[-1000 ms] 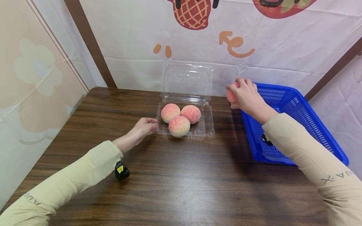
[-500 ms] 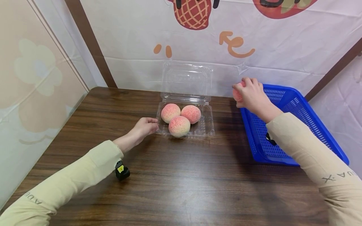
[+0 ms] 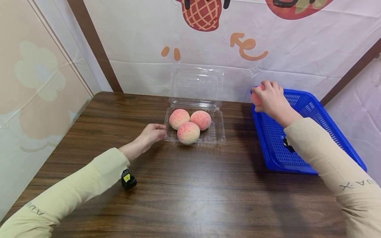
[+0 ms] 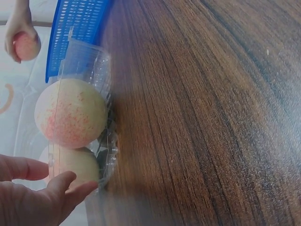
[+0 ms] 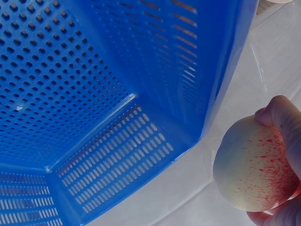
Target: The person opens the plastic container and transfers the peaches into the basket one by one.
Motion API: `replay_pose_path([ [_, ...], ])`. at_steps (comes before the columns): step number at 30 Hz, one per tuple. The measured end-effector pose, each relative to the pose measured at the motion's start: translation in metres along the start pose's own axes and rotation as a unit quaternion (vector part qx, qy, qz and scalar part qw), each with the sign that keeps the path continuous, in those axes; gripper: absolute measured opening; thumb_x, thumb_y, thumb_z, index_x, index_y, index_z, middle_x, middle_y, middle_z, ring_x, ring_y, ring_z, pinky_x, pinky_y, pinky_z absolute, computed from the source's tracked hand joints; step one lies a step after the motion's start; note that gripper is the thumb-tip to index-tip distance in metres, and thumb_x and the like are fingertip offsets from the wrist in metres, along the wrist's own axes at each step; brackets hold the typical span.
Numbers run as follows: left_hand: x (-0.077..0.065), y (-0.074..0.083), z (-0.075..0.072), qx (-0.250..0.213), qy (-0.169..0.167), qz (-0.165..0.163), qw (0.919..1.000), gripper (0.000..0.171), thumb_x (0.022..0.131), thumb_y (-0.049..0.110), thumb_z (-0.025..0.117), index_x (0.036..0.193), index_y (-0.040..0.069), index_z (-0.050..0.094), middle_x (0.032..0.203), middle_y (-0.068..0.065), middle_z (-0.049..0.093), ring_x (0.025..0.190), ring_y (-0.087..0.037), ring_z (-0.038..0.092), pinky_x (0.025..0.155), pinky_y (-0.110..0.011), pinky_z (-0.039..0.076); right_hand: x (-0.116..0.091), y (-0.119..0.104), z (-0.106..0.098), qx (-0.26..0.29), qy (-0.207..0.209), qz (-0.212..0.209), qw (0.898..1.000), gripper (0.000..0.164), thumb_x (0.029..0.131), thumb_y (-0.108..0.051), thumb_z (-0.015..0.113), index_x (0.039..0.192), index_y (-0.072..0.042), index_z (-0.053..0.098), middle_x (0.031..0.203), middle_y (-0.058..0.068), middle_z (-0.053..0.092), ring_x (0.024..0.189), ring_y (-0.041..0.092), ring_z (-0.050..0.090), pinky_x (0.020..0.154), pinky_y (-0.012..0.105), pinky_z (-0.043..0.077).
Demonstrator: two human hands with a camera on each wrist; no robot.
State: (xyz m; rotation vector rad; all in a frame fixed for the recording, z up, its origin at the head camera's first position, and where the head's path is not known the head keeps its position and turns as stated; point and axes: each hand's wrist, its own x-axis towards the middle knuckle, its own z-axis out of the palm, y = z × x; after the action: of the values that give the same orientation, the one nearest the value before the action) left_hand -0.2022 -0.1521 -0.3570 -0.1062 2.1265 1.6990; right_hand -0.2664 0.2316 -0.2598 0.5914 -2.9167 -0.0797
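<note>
My right hand (image 3: 274, 100) grips a pink and cream peach (image 3: 257, 95) above the far left corner of the blue basket (image 3: 262, 142). In the right wrist view, thumb and fingers wrap the side of that peach (image 5: 249, 165), beside the basket's rim. My left hand (image 3: 151, 135) holds the left edge of a clear plastic clamshell box (image 3: 218, 132); in the left wrist view its fingers (image 4: 61, 183) lie at the box's side. Three peaches sit in the box: one back left (image 3: 179, 118), one back right (image 3: 201, 119), one in front (image 3: 189, 133). The box's lid (image 3: 196, 84) stands raised.
A dark brown wooden table (image 3: 190, 191) carries the box and the basket. Behind it hangs a pale printed cloth (image 3: 134, 76), close to the raised lid. The basket is at the table's right side, its walls slotted.
My right hand has moved a little to the right with the peach, from beside the basket to over its corner. The left hand and the box have stayed in place.
</note>
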Motion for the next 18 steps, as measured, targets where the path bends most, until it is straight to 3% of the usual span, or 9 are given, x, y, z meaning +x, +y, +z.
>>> replay_pose_path([
  [18, 0.001, -0.002, 0.001, 0.008, 0.011, 0.0, 0.9999, 0.044, 0.094, 0.003, 0.039, 0.133, -0.014, 0.031, 0.132, -0.029, 0.04, 0.118, -0.027, 0.043, 0.102, -0.035, 0.037, -0.003, 0.019, 0.01, 0.004, 0.011, 0.012, 1.0, 0.059, 0.071, -0.016, 0.077, 0.121, -0.003, 0.05, 0.119, 0.033, 0.036, 0.109, 0.054, 0.031, 0.085, 0.068, 0.03],
])
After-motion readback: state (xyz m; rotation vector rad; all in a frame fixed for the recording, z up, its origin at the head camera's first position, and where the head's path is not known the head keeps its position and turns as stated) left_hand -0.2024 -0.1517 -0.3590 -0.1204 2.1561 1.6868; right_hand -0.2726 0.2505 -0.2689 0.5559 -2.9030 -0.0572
